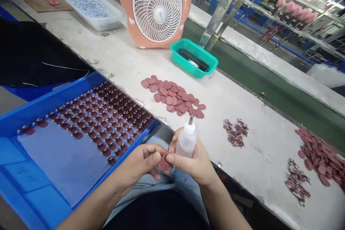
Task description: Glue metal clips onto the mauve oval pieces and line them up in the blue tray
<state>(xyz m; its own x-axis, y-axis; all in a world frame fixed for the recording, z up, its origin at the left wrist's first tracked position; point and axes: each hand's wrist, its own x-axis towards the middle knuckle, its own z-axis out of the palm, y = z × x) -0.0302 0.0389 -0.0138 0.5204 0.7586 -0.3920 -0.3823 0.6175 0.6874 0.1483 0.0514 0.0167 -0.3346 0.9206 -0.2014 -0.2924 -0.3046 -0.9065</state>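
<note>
Over my lap, a small dark-red oval piece [164,164] is pinched between both hands. My left hand [147,160] grips its left side between thumb and fingers. On the right side, the thumb of my right hand [198,163] presses the same piece. A white squeeze bottle [186,142] with a dark narrow tip stands upright in my right hand, its lower part hidden by the fingers. Just beyond the bottle, a loose pile of similar red ovals [175,97] lies on the white table [215,93].
To the left, a blue tray [16,115] holds rows of red pieces with small fittings. A peach fan [159,7] and a green basket [194,59] stand at the back. Small shiny parts [235,133] and another red pile [323,158] lie right. A white tub [107,25] sits far left.
</note>
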